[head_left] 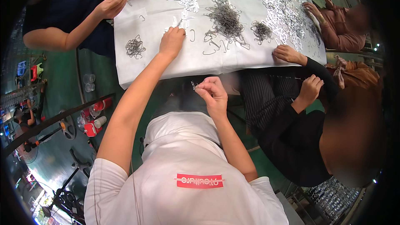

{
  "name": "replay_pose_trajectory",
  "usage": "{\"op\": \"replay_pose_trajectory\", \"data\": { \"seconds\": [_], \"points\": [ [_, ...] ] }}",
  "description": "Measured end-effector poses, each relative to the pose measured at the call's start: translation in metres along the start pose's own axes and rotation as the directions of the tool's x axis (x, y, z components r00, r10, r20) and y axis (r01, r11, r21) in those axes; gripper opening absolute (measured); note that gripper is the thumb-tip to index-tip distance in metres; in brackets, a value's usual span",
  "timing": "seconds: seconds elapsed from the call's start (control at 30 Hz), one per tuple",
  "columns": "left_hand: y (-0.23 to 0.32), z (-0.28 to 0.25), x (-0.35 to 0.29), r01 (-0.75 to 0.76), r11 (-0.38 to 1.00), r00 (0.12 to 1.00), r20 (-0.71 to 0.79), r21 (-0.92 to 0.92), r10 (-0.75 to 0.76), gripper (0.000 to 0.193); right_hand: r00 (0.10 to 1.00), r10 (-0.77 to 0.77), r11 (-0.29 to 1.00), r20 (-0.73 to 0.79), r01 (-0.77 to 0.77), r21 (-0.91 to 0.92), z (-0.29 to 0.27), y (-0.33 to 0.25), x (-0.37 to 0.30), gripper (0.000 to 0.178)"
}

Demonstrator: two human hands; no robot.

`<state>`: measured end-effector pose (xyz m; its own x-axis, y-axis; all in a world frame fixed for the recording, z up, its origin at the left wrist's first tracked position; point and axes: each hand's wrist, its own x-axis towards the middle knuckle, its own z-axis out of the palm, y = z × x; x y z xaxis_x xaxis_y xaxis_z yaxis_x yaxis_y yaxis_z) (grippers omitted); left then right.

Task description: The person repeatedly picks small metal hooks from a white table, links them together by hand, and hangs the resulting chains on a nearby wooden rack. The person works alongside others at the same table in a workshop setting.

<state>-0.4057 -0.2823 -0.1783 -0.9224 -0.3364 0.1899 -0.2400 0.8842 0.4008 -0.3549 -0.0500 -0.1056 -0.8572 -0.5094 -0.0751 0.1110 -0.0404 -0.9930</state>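
Note:
My left hand (172,42) reaches over the white-covered table (162,64). Its fingers are closed together at the near end of a strip of small pale, shiny elongated pieces (184,16); whatever is between the fingertips is too small to make out. A single dark wire hook (192,36) lies just right of that hand. Just off the table's near edge, in front of my body, my right hand (214,97) pinches a small shiny metal piece (193,85) between thumb and fingers. The piece's exact kind is unclear.
Dark wire hooks form a large heap (227,16), with smaller heaps at right (261,31) and left (135,47). Another band of pale pieces (275,12) spreads at right. Co-workers' hands (112,6) work at left, and another person's hand (287,54) rests at the right edge.

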Motion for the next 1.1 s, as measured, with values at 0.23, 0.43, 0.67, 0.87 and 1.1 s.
{"op": "replay_pose_trajectory", "data": {
  "seconds": [0.23,0.43,0.67,0.87,1.1],
  "points": [
    [0.070,-0.064,-0.070,0.378,0.489,0.924,0.285,-0.786,-0.256,0.016,1.000,-0.005,0.992,-0.020,0.003,-0.126,0.001,-0.002,-0.001,0.009],
    [0.098,-0.099,-0.102,0.438,0.279,0.891,0.372,-0.855,-0.259,0.016,0.998,-0.049,0.989,-0.047,0.042,-0.144,0.003,-0.005,-0.001,0.008],
    [0.102,-0.107,-0.115,0.337,0.427,0.940,0.271,-0.839,-0.209,0.012,0.997,-0.056,0.994,-0.056,0.050,-0.098,0.005,-0.004,-0.005,0.007],
    [0.100,-0.098,-0.128,0.246,0.516,0.966,0.166,-0.820,-0.197,0.013,0.999,-0.033,0.965,0.037,0.042,-0.259,-0.014,0.001,-0.001,0.011],
    [0.095,-0.089,-0.133,0.248,0.519,0.964,0.158,-0.818,-0.212,0.012,0.985,-0.170,0.764,0.023,0.147,-0.628,-0.041,0.028,0.096,0.012]
  ]
}}
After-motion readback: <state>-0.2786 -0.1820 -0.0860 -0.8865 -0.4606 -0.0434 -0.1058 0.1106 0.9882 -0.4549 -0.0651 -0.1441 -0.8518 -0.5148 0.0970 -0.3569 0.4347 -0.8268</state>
